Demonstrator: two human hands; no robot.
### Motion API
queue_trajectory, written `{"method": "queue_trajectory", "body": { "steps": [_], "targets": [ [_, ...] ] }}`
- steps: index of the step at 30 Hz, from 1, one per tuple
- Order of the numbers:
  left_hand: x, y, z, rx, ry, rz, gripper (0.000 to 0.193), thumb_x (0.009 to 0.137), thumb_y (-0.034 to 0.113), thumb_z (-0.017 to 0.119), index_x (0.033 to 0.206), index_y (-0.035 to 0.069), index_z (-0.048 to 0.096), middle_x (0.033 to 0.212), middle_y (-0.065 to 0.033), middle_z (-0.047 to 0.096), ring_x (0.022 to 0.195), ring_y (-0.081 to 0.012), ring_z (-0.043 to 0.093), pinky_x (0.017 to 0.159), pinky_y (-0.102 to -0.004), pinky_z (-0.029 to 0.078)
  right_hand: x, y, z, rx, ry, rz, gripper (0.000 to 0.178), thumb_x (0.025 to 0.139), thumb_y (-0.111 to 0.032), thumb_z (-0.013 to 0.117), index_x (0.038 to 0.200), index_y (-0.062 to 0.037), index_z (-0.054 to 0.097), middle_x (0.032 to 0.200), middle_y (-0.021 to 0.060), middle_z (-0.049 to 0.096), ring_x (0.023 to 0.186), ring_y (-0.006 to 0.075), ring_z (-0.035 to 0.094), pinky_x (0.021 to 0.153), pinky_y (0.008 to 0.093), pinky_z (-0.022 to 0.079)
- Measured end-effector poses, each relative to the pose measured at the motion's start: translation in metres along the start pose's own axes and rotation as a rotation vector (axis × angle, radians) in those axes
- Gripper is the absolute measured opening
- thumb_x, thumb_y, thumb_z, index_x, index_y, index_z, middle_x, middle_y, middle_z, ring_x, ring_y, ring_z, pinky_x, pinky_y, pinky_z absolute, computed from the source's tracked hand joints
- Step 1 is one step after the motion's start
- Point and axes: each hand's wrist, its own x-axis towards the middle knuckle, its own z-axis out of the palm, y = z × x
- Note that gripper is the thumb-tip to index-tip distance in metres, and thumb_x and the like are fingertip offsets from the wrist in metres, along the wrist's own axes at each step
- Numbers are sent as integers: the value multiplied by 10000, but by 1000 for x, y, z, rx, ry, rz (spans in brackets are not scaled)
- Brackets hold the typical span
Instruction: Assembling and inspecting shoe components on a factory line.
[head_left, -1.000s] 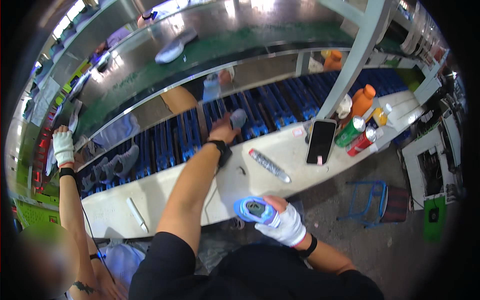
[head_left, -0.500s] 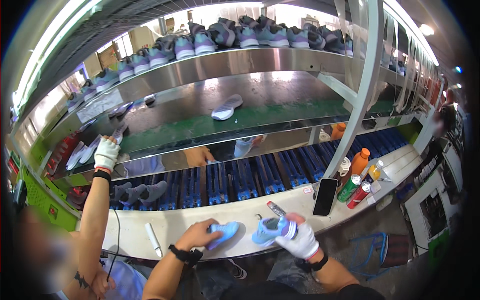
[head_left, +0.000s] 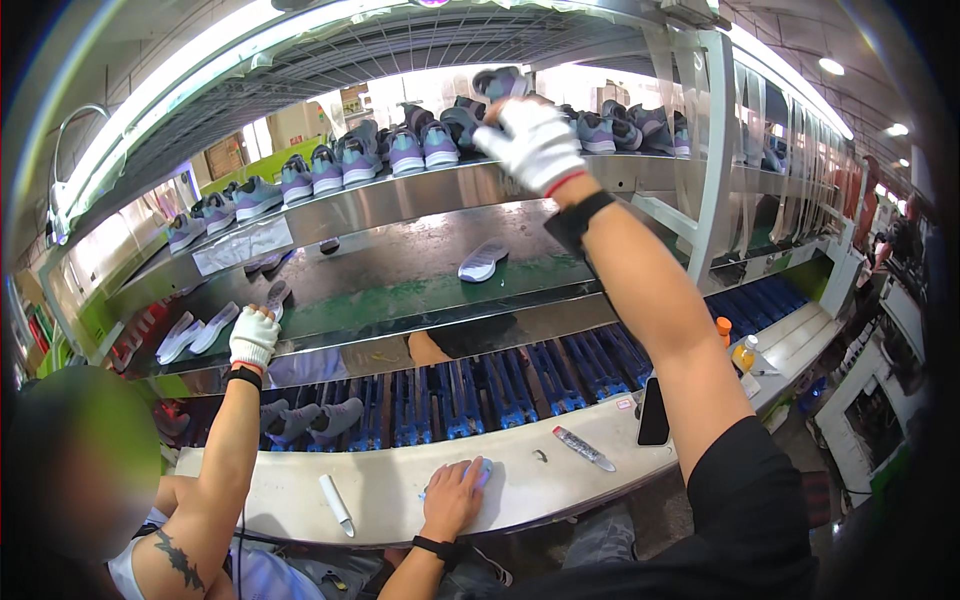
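Note:
My right hand, in a white glove with bare fingertips, is raised to the upper shelf. At its fingertips a grey-blue sneaker is tilted above the row of shoes; the hand is smeared by motion, but it appears to grip the shoe. Down on the white bench my bare left hand covers a small light-blue shoe, its fingers lying over the upper. Most of that shoe is hidden under the hand.
Several sneakers line the upper shelf. A sole lies on the green-edged belt. At left, a co-worker's gloved hand reaches to more soles. The bench holds a white tube, a marker-like tube, a phone and bottles.
My right hand has swung from the bench up to the shelf, taking the shoe it held with it. My left hand stays on its shoe, and the view has tilted up.

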Motion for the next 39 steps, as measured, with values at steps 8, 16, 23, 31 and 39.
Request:
{"method": "queue_trajectory", "body": {
  "steps": [8,16,23,31,39],
  "targets": [
    [32,0,-3,55,-343,-67,489,996,202,699,1475,125,637,1125,-147,730,1049,-351,721,926,-504,567,-175,-65,59,186,-922,396,484,1031,-487,634,1290,-97,753,1309,203,752,1237,406,701,1106,502,532],
    [41,77,-18,-612,138,235,536,930,48,798,1435,60,620,1306,-220,719,1145,-414,707,987,-496,581,-178,-62,56,259,-862,451,486,937,-491,702,1145,-64,805,1205,225,784,1182,403,733,1065,473,566],
    [0,71,-39,-619,199,224,509,823,21,865,1308,86,725,1264,-169,749,1063,-382,722,914,-483,596,-257,-77,-44,337,-272,255,217,817,-104,841,1020,-114,766,1048,128,779,1044,372,734,923,472,591],
    [-30,72,-43,-786,231,-229,290,903,16,864,1143,38,702,1271,-146,803,604,-143,624,560,-281,507,-382,-165,-181,1075,-447,911,304,939,-130,893,1147,-1,712,1043,109,808,902,219,770,875,368,610],
    [-33,89,-59,-882,132,-198,129,940,1,810,992,-23,694,1347,-268,764,803,-167,784,704,-292,621,-457,-273,-187,1290,-395,1029,295,969,-239,890,1048,-21,707,1397,268,738,1105,279,782,960,383,610]
  ]
}}
